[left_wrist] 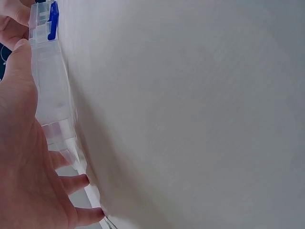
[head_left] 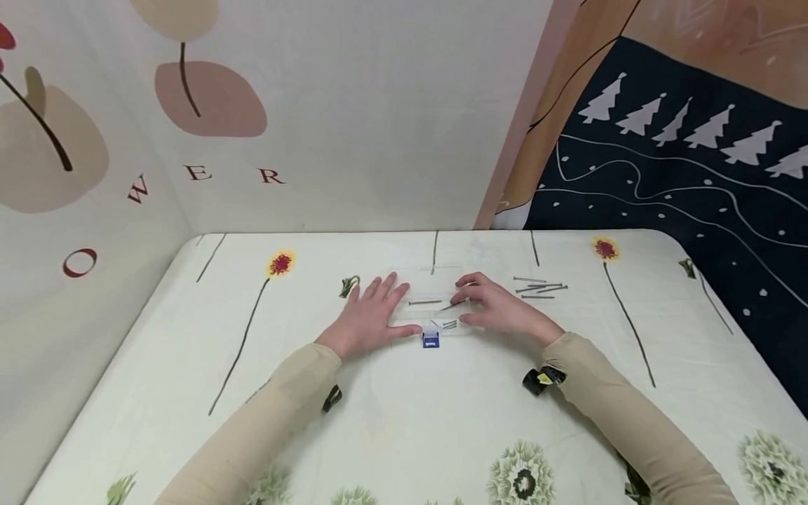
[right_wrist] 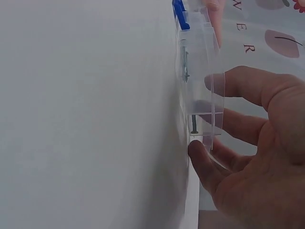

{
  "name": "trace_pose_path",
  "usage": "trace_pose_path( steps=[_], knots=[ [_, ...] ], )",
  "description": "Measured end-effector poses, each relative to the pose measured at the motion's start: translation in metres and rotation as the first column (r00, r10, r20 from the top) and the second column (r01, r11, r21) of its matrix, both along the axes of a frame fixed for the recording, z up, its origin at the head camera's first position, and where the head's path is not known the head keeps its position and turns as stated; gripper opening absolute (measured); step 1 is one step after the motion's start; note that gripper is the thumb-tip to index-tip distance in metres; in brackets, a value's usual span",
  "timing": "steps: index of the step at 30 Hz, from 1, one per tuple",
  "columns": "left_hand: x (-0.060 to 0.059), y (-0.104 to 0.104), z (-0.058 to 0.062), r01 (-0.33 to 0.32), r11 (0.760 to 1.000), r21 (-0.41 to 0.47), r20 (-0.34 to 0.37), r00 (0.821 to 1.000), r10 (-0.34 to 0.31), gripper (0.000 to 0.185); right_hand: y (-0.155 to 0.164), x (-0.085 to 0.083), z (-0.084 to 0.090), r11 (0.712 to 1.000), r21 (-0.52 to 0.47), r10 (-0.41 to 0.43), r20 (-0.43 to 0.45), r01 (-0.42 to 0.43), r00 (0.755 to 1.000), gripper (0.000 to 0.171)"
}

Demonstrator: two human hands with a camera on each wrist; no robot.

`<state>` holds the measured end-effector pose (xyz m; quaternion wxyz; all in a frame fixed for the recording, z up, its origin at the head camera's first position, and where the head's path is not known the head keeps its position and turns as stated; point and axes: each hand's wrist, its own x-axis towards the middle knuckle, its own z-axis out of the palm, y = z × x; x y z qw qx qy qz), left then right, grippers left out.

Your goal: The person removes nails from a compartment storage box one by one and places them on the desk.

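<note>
A clear plastic box [head_left: 435,314] with dividers and a blue latch [head_left: 431,340] sits on the table before me. Inside it lie a long nail [head_left: 425,302] and several small screws [head_left: 449,325]. My left hand [head_left: 372,315] rests at the box's left side with fingers spread, its thumb by the front edge near the latch. At the right end is my right hand [head_left: 495,305], fingers loosely bent and thumb apart from them. A slanted nail [head_left: 456,305] is close to its fingertips; in the right wrist view a nail [right_wrist: 194,124] shows through the clear wall.
Several loose nails [head_left: 539,288] lie on the tabletop right of the box, beyond my right hand. The table wears a white flowered cloth [head_left: 404,421]. Behind it hangs a pale printed curtain [head_left: 379,140], with a dark tree-patterned cloth [head_left: 682,168] at the right.
</note>
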<state>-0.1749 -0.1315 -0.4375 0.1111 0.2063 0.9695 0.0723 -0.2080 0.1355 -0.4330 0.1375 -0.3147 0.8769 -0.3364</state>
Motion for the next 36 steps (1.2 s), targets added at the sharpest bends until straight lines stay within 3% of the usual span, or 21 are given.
trace_pose_path(
  steps=[7, 15, 24, 36],
  knots=[
    [0.0, 0.001, -0.001, -0.002, 1.0, 0.001, 0.002, 1.0, 0.002, 0.089, 0.002, 0.0, 0.0, 1.0, 0.002, -0.003, -0.045, 0.003, 0.999, 0.018],
    [-0.001, 0.0, -0.001, -0.006, 1.0, 0.012, 0.005, 1.0, 0.006, 0.09, -0.005, 0.001, 0.003, 1.0, -0.01, -0.002, 0.005, 0.002, 1.0, 0.011],
    [-0.001, 0.0, -0.001, -0.005, 1.0, 0.01, 0.008, 1.0, 0.005, 0.09, -0.01, 0.004, 0.001, 1.0, 0.011, -0.01, 0.002, 0.01, 1.0, 0.012],
    [0.0, 0.0, 0.0, -0.008, 1.0, 0.025, 0.018, 1.0, 0.008, 0.09, -0.013, 0.006, 0.001, 0.997, 0.071, 0.014, -0.088, -0.008, 0.996, 0.013]
  ],
)
